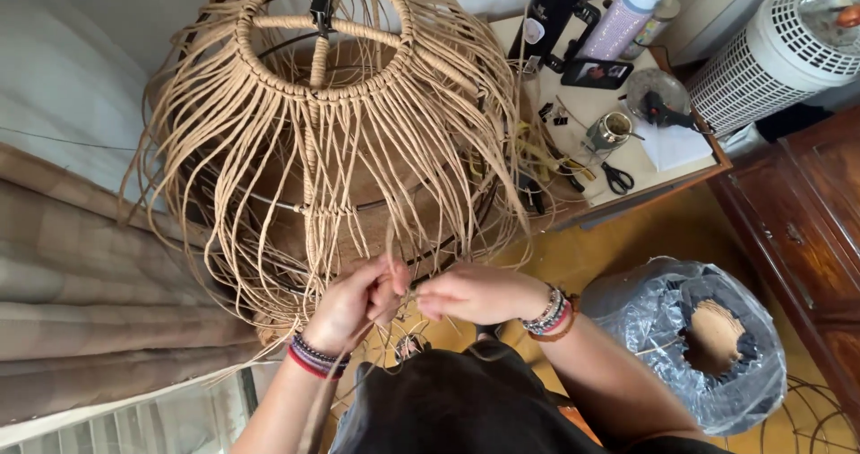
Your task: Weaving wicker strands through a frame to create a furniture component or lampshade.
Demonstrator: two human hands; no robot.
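1. Woven lampshade frame (331, 141) hangs in front of the person, dome-shaped, wire rings wrapped in tan cord; many loose cord strands (448, 149) fall from its top ring down to hand level
2. Left hand (358, 302) pinches a strand at the lower edge of the frame, fingers closed on it; right hand (479, 293) just beside it, fingers curled around the same bundle of strands, the two hands nearly touching
3. Both wrists carry bead bracelets
4. The hanging strands screen most of the frame's interior and part of the table (627, 163) behind
5. On the table: black scissors (616, 178), a small jar (611, 132), a phone (596, 73), a black bottle (554, 11), a lilac bottle (627, 15)
6. Right, on the floor: a plastic-wrapped cord coil (690, 338); a white fan heater (770, 60) beyond; a curtain (90, 284) at left
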